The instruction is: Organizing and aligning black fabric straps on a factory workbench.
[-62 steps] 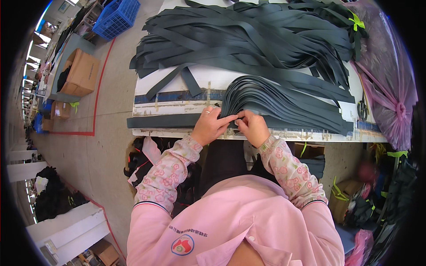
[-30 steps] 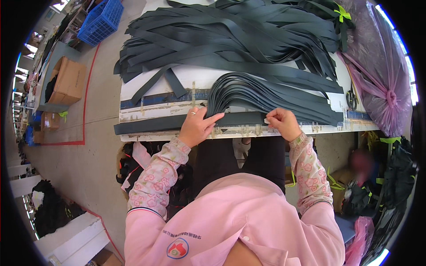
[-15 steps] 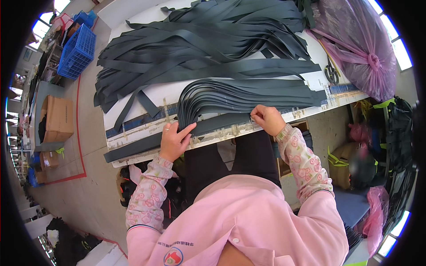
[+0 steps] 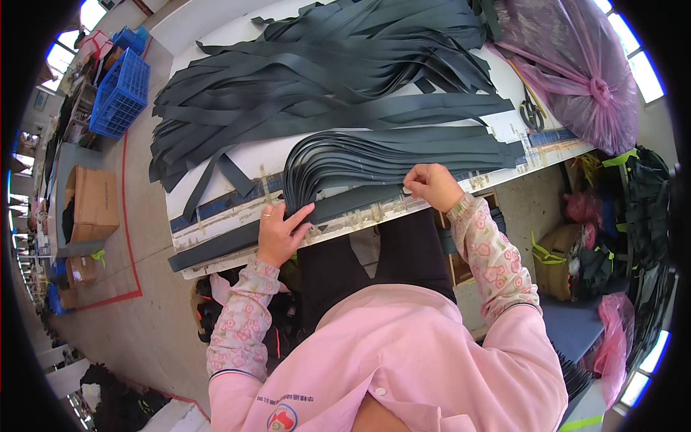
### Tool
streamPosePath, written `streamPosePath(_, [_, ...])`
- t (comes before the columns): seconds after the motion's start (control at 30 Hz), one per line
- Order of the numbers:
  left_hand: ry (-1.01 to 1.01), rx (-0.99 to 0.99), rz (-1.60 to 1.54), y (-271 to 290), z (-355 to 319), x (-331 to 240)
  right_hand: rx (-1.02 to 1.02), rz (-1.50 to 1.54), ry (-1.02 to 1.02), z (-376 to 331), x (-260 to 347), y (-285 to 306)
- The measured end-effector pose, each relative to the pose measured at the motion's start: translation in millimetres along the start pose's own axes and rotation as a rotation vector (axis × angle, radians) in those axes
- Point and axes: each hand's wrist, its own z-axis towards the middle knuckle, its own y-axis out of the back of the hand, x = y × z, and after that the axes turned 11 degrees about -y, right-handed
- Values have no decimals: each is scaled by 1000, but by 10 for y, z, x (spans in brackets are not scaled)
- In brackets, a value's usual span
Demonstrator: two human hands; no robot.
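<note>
A stacked bundle of dark grey-green fabric strips (image 4: 389,155) lies along the near part of the white table (image 4: 252,160), its left end curving down toward me. Between it and the table's near edge runs a single flat strip (image 4: 216,246) of the same material. My left hand (image 4: 281,234), a ring on one finger, rests on this strip at the bundle's curved end, fingers apart. At the right end of the single strip, my right hand (image 4: 435,189) is closed in a pinch; its fingertips partly hide the strip there.
A large loose heap of similar strips (image 4: 288,79) covers the table's far side. Black-handled scissors (image 4: 533,114) lie at the right, next to a tied pink plastic bag (image 4: 594,79). On the left stand a blue crate (image 4: 121,93) and a cardboard box (image 4: 93,204).
The view has shifted slightly. Both hands keep nearly the same places on the strip, and the bundle looks unchanged.
</note>
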Motion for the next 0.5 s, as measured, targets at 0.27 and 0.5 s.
streamPosePath(0.27, [5, -18, 49, -7, -51, 0, 328, 46, 101, -129, 322, -830])
streamPosePath(0.5, [-17, -23, 21, -62, -4, -1, 333, -159, 205, -36, 736, -1124])
